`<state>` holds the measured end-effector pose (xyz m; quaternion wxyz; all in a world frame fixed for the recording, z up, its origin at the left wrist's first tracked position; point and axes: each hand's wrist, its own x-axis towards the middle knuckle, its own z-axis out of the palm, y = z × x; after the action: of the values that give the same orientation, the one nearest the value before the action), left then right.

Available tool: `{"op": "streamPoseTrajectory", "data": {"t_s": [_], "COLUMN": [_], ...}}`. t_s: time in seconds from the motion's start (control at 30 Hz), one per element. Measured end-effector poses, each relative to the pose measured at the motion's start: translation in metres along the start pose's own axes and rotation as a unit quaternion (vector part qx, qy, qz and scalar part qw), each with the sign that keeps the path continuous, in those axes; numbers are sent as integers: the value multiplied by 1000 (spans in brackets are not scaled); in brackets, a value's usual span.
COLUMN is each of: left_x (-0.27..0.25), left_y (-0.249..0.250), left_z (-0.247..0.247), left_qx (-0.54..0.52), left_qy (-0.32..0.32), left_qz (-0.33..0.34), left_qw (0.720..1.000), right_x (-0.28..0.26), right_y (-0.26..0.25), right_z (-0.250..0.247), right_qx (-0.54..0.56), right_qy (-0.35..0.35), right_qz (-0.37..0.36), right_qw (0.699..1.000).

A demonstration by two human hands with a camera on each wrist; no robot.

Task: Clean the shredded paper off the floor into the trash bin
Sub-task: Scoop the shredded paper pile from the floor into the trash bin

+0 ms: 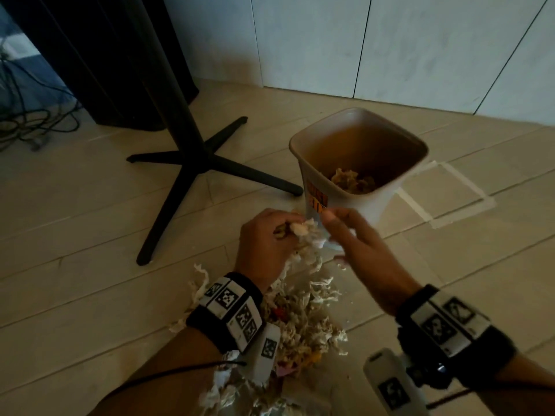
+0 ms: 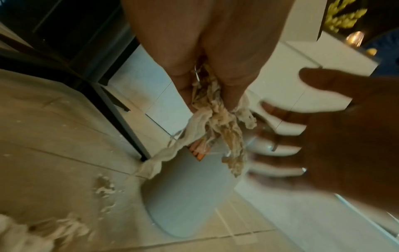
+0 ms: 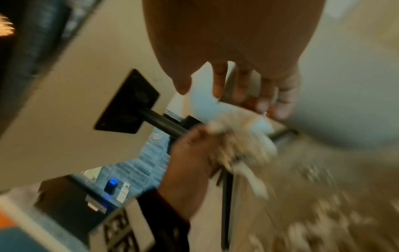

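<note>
My left hand [image 1: 285,232] grips a clump of shredded paper [image 1: 304,235] lifted just above the floor, with strands trailing down from it. In the left wrist view its fingers [image 2: 187,88] curl around that clump [image 2: 218,117]. My right hand [image 1: 339,229] is beside the clump with fingers spread and straight, holding nothing that I can see; it is blurred. The beige trash bin [image 1: 374,205] stands upright just beyond both hands, with some shreds inside at the bottom. A large pile of shredded paper [image 1: 303,322] lies on the floor under my wrists.
A black four-legged table base [image 1: 192,163] stands left of the bin, one leg ending close to it. A dark curtain and cables are at the far left. White wall panels run behind the bin. Pale tape marks the tiled floor [image 1: 450,250] right of the bin.
</note>
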<state>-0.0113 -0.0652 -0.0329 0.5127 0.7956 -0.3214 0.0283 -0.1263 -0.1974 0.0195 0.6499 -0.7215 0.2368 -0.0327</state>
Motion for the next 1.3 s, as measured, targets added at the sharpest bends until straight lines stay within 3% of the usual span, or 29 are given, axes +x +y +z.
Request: {"op": "streamPoseTrajectory", "data": {"t_s": [0.17,0.27,0.37,0.53,0.77,0.97,1.07,1.17,1.3], "left_x": [-7,-21,-37,-51,-62,-61,-53,-30,-5], "left_y": [38,42,38,40,35,43,39,9,-66], "left_z": [11,23,31,38,38,30,19,16,23], "left_qx": [-22,12,20,43,66,-61,-78,21,201], "left_qy": [22,15,-21,-99,-163,-295,-285,-237,-282], "left_qz": [19,10,28,71,33,-41,-45,-81,-115], "left_qw": [999,1000,999,992,984,953,954,968,931], "right_x": [-4,-5,-1,4,10,12,13,10,5], "right_y": [21,23,27,35,46,58,56,40,-3], "right_z": [26,28,19,16,8,-1,-11,-25,-37], "right_qx": [226,331,374,320,295,292,259,188,132], "right_qy": [-55,-70,-49,-5,66,97,110,113,97], "right_qz": [142,147,130,155,205,208,194,153,45], "right_qw": [962,929,917,934,931,929,940,964,986]}}
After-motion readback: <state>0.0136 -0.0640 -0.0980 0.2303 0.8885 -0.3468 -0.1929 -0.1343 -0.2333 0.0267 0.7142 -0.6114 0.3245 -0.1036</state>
